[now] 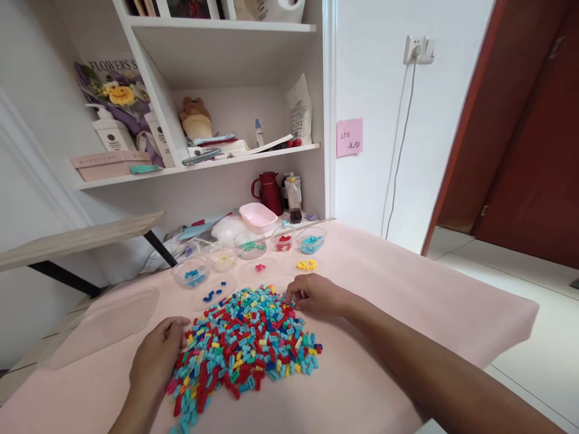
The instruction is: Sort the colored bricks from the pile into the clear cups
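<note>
A wide heap of small plastic building bricks in light blue, red, yellow, dark blue and green lies on the pink-covered table. At its left edge rests my left hand, fingers curled in with the thumb close to them; whatever is between them is hidden. My right hand reaches to the upper right edge of the heap. Its fingertips bend down and close together at the bricks, and anything in them is too small to name. Just beyond it, yellow bricks lie in a shallow clear tray.
Behind the heap stand clear tubs with sorted bricks: light blue, red, green and blue. A clear lid lies left. Farther back are a pink basin, a red jug and a bottle.
</note>
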A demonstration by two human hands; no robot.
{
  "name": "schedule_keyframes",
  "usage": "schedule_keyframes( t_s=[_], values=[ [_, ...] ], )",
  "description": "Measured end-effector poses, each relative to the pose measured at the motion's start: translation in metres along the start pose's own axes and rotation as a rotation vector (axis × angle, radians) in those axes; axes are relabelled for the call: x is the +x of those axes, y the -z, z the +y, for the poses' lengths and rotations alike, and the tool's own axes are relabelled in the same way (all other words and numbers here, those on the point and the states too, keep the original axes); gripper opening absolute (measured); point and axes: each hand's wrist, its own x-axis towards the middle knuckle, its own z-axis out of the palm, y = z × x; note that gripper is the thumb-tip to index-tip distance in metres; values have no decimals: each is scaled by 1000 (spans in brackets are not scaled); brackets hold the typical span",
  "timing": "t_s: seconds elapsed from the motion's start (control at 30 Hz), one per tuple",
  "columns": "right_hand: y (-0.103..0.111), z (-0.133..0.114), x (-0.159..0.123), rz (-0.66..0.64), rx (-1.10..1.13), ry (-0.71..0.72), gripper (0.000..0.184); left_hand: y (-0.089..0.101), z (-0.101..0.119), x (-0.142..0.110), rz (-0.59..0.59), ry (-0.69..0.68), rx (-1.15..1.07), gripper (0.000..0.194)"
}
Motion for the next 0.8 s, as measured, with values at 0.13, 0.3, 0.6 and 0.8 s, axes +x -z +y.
schedule_keyframes(
  t_s=[0.13, 0.3, 0.6, 0.8],
  values=[
    [0, -1, 0, 3, 1, -5, 18, 1, 2, -1, -12, -6, 38, 36],
    [5, 0, -2, 29, 147, 5, 18, 1, 2, -1, -27, -15, 72, 36],
    [23, 6, -13, -52, 105, -132, 14, 2, 8, -5, -27, -32, 119, 35],
    [17, 2, -13, -131, 129, -61, 23, 3, 12, -8, -25, -25, 142, 35]
  ],
)
